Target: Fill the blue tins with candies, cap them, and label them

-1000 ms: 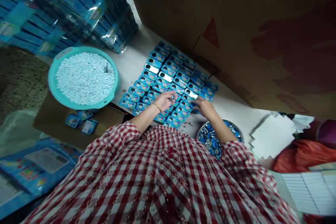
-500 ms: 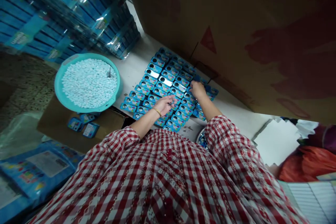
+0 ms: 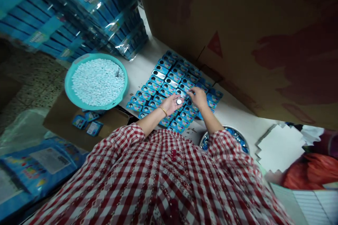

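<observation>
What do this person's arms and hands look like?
The left hand and right hand wear no gloves. A thin gold-coloured bangle circles the left wrist; none shows on the right. Both sleeves are red-and-white checked and stop short of the wrists.

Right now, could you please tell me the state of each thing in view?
Left hand: open, palm up
Round disc: on that palm
Right hand: fingers bent
Blue cases: laid in close rows
Teal basin: filled with white pieces
Round bowl: partly hidden, holding shiny pieces
Wrapped packs: stacked
</observation>
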The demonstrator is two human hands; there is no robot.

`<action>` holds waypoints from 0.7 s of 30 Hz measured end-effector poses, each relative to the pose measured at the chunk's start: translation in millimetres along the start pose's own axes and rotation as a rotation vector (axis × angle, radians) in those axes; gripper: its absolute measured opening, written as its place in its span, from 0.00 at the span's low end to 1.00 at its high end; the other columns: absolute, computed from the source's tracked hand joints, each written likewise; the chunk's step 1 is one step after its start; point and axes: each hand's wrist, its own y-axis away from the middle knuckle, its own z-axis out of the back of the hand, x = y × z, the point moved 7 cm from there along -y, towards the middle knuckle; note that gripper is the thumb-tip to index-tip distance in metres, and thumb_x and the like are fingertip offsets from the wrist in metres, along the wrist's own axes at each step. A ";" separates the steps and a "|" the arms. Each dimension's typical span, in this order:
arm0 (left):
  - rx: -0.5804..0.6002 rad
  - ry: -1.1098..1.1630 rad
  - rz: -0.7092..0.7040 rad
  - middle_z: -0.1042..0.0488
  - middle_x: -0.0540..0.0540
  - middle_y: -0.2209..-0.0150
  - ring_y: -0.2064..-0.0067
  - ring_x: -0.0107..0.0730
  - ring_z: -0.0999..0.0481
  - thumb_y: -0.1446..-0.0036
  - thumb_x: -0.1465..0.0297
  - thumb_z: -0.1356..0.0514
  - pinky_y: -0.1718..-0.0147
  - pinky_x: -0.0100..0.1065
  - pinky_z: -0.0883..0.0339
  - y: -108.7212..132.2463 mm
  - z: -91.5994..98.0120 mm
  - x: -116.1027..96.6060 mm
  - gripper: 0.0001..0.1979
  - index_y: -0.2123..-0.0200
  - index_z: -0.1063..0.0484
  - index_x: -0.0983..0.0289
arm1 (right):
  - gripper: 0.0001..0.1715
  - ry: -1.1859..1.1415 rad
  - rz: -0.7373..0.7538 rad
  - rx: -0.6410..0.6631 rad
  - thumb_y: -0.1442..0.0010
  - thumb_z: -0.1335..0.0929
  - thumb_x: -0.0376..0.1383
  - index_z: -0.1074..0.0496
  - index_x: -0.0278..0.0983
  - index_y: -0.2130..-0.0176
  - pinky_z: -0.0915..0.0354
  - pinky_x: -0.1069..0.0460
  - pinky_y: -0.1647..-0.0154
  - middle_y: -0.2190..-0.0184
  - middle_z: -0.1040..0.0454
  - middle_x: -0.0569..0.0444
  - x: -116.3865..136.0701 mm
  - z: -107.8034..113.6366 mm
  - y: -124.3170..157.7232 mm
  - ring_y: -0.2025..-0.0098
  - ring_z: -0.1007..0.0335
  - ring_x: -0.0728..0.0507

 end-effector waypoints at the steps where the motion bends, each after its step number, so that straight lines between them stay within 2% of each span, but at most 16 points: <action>1: 0.016 0.022 -0.007 0.25 0.57 0.69 0.68 0.29 0.25 0.39 0.64 0.47 0.65 0.32 0.32 -0.3 -2.1 2.0 0.13 0.64 0.30 0.68 | 0.14 -0.071 0.099 0.015 0.41 0.34 0.38 0.27 0.40 0.54 0.35 0.49 0.54 0.58 0.27 0.49 12.9 -7.0 15.6 0.56 0.30 0.43; 4: 0.076 0.047 0.006 0.27 0.54 0.71 0.73 0.25 0.29 0.40 0.64 0.45 0.71 0.28 0.34 1.0 -8.5 12.0 0.11 0.65 0.31 0.68 | 0.16 -0.160 0.266 0.080 0.41 0.34 0.37 0.27 0.41 0.52 0.34 0.50 0.56 0.56 0.28 0.49 35.5 -27.5 53.3 0.57 0.30 0.44; 6: 0.092 -0.018 0.050 0.26 0.55 0.69 0.72 0.26 0.28 0.41 0.64 0.44 0.71 0.29 0.35 3.9 -8.5 19.3 0.11 0.63 0.32 0.66 | 0.17 -0.196 0.279 0.068 0.41 0.35 0.36 0.27 0.40 0.52 0.34 0.50 0.56 0.56 0.28 0.48 33.3 -32.7 65.4 0.57 0.30 0.44; 8: 0.077 -0.116 0.062 0.25 0.56 0.64 0.67 0.29 0.26 0.43 0.65 0.42 0.66 0.31 0.35 7.3 -3.3 21.4 0.11 0.59 0.32 0.64 | 0.17 -0.272 0.224 0.019 0.41 0.36 0.34 0.27 0.40 0.52 0.34 0.50 0.55 0.58 0.26 0.49 18.4 -29.8 66.4 0.58 0.30 0.44; 11: 0.021 -0.217 0.026 0.25 0.58 0.55 0.57 0.35 0.25 0.46 0.66 0.39 0.56 0.37 0.36 11.7 9.7 16.9 0.14 0.56 0.33 0.61 | 0.17 -0.330 -0.013 -0.075 0.41 0.38 0.32 0.26 0.38 0.54 0.34 0.51 0.56 0.62 0.24 0.52 -17.8 -17.0 52.2 0.60 0.28 0.45; 13: -0.003 -0.236 0.001 0.27 0.60 0.51 0.55 0.37 0.25 0.47 0.66 0.39 0.53 0.39 0.37 14.5 17.7 14.4 0.15 0.55 0.34 0.61 | 0.16 -0.230 -0.144 -0.091 0.41 0.39 0.32 0.25 0.38 0.57 0.34 0.51 0.56 0.62 0.23 0.52 -32.8 -7.8 37.8 0.59 0.28 0.44; 16: -0.005 -0.246 -0.013 0.26 0.62 0.51 0.54 0.38 0.24 0.47 0.67 0.39 0.52 0.39 0.37 18.4 25.3 14.3 0.16 0.55 0.34 0.62 | 0.14 0.049 -0.242 0.020 0.44 0.34 0.32 0.26 0.36 0.56 0.36 0.50 0.55 0.58 0.24 0.46 -35.3 -2.6 14.4 0.53 0.29 0.40; 19: -0.015 -0.243 -0.026 0.25 0.64 0.54 0.54 0.39 0.24 0.49 0.69 0.39 0.51 0.40 0.37 21.5 31.0 13.6 0.16 0.55 0.33 0.64 | 0.23 0.242 -0.287 0.179 0.48 0.30 0.31 0.30 0.33 0.51 0.35 0.48 0.56 0.54 0.27 0.37 -31.1 -7.8 -5.9 0.52 0.30 0.36; 21: -0.026 -0.223 -0.045 0.25 0.64 0.55 0.54 0.39 0.24 0.49 0.70 0.39 0.51 0.40 0.37 22.8 33.7 11.0 0.16 0.55 0.33 0.65 | 0.26 0.289 -0.300 0.245 0.50 0.28 0.31 0.30 0.32 0.50 0.34 0.48 0.57 0.54 0.27 0.36 -29.3 -12.7 -19.1 0.52 0.29 0.36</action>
